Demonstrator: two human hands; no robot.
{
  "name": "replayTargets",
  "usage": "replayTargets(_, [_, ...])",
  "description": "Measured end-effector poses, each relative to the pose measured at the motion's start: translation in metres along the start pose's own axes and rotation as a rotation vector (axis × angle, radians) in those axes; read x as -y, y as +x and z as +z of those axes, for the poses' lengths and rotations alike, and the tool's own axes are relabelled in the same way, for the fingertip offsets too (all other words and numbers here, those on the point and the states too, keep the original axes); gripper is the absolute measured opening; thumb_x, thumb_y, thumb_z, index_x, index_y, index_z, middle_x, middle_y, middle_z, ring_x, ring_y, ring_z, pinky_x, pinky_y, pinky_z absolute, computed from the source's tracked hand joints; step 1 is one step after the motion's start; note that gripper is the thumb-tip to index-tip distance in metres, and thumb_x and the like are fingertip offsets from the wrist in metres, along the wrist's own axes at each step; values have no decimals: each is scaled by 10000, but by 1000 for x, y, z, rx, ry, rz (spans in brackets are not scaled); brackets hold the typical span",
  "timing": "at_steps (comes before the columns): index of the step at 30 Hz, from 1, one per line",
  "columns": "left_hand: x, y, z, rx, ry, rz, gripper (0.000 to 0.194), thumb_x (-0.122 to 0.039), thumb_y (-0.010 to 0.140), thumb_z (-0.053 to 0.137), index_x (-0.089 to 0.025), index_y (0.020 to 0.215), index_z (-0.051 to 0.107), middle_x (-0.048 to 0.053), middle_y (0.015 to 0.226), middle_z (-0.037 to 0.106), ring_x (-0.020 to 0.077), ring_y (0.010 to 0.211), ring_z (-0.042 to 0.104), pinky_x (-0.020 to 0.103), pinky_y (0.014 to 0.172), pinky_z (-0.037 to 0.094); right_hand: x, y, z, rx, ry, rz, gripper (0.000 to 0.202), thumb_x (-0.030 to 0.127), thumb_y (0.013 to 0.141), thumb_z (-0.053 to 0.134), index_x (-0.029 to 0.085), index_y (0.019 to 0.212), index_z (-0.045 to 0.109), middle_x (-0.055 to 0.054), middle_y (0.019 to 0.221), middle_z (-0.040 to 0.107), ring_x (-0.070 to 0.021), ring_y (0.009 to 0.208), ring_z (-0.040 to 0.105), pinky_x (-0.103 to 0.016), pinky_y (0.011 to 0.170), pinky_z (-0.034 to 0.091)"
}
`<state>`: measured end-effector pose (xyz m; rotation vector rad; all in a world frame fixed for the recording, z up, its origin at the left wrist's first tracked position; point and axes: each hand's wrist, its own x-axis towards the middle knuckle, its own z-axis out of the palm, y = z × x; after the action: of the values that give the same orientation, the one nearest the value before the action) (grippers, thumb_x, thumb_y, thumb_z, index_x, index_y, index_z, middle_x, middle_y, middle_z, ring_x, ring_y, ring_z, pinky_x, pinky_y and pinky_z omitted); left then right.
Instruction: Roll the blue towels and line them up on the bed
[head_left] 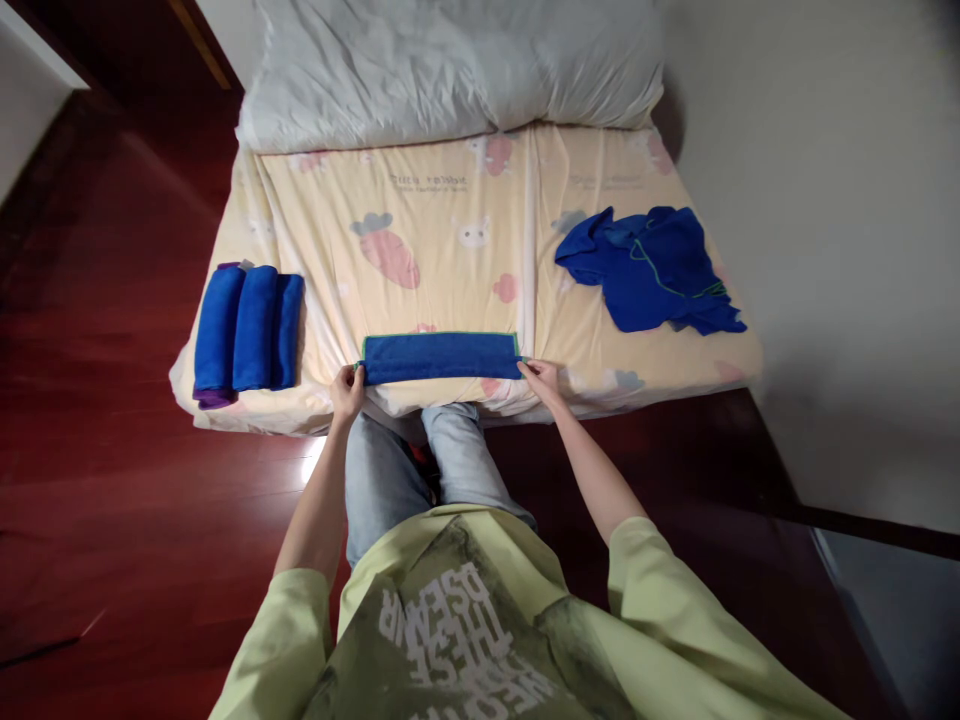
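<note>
A blue towel with green edging (441, 357) lies as a long narrow strip near the front edge of the bed. My left hand (349, 390) pinches its left end, and my right hand (540, 380) pinches the right end. On the left of the bed, several rolled or folded blue cloths (255, 328) lie side by side, with some purple fabric (214, 399) showing beneath them. A crumpled heap of blue cloths (652, 268) with green edging rests on the right.
The bed has a cream sheet (450, 285) printed with carrots. A large grey-white pillow or quilt (450, 70) covers its far end. A pale wall (825, 250) stands at the right, and dark red floor (112, 450) shows at the left.
</note>
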<state>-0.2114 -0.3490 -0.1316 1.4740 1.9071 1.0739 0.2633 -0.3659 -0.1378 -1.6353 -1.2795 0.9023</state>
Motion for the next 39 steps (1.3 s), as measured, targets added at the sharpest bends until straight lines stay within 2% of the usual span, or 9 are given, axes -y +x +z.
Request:
replayTargets(5, [-2, -2, 2, -21, -19, -26, 356, -541, 895, 594, -193, 934, 656, -11, 664, 572, 153, 616, 522, 272, 610, 393, -2, 1, 4, -80, 56, -4, 447, 619, 717, 735, 202, 612, 614, -2, 595, 573, -150, 577, 530, -283, 562, 435])
replayTargets(11, [-4, -4, 4, -51, -11, -37, 345, -526, 877, 614, -196, 967, 658, 1, 701, 619, 159, 635, 556, 279, 632, 423, -2, 2, 7, -118, 77, 9, 467, 654, 676, 757, 202, 653, 646, -32, 632, 637, -173, 611, 572, -302, 588, 472])
replayTargets(19, [-5, -5, 5, -64, -15, -25, 294, -481, 875, 638, -204, 971, 657, -4, 696, 613, 156, 622, 554, 278, 630, 427, -2, 1, 8, -111, 55, 1, 485, 687, 685, 730, 212, 661, 629, -32, 632, 619, -176, 612, 566, -304, 586, 450])
replayTargets(27, [-10, -7, 4, -69, -26, -23, 278, -455, 870, 655, -215, 1011, 642, -28, 665, 555, 146, 605, 527, 267, 617, 409, 0, 0, 11, -152, 101, 28, 482, 660, 643, 783, 209, 730, 635, -60, 705, 663, -189, 658, 605, -326, 627, 500])
replayTargets(34, [-11, -7, 4, -79, -52, 38, 277, -426, 872, 660, -209, 1036, 608, -16, 732, 562, 141, 628, 511, 266, 629, 424, 2, -1, 7, -141, 106, -9, 453, 598, 659, 819, 224, 761, 585, -21, 717, 632, -162, 657, 601, -293, 615, 514])
replayTargets(37, [-5, -5, 3, -101, -84, 96, 267, -396, 850, 685, -204, 1020, 607, 14, 840, 582, 138, 658, 514, 276, 652, 450, 1, -4, 5, -108, 78, -20, 412, 584, 705, 781, 217, 766, 605, -36, 738, 640, -158, 631, 591, -291, 584, 493])
replayTargets(39, [-3, -5, 0, -87, -83, 126, 222, -370, 832, 695, -201, 963, 633, 51, 929, 608, 149, 700, 545, 292, 673, 477, 0, -5, 3, -93, 53, -66, 372, 556, 733, 763, 201, 764, 653, -64, 823, 659, -153, 635, 595, -298, 584, 497])
